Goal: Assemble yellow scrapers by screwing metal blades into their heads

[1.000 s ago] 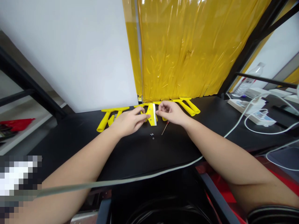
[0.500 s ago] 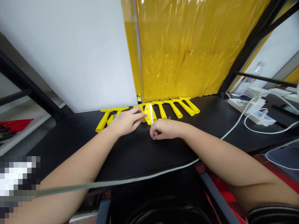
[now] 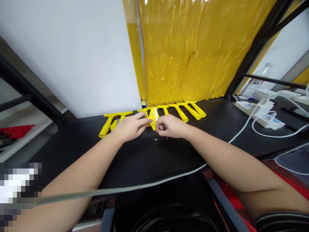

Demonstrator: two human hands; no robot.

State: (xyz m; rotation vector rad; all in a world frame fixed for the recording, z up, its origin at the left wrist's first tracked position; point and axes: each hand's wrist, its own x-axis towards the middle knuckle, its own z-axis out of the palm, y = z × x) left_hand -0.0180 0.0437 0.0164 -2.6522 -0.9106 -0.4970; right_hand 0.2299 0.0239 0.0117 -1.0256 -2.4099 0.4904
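My left hand [image 3: 132, 126] grips a yellow scraper head [image 3: 153, 119] with a metal blade strip along its right side and small dark holes in its face. My right hand [image 3: 172, 126] is close against the blade side, fingers curled in a pinch; what is between them is hidden. A few tiny screws [image 3: 155, 139] lie on the black table just below. Behind the hands stretches a row of yellow handles [image 3: 182, 114] with T-shaped tops. Left of my left hand lies a small yellow piece [image 3: 113, 125].
A white cable [image 3: 154, 183] runs across the front of the black table [image 3: 140, 164]. White power strips [image 3: 263, 117] and a clear plastic bottle [image 3: 258, 80] stand at the right. A white panel [image 3: 91, 58] and yellow plastic sheeting [image 3: 190, 51] rise behind.
My right hand has moved up from the table surface toward the scraper head, uncovering the tiny screws. My left hand keeps its place on the scraper head.
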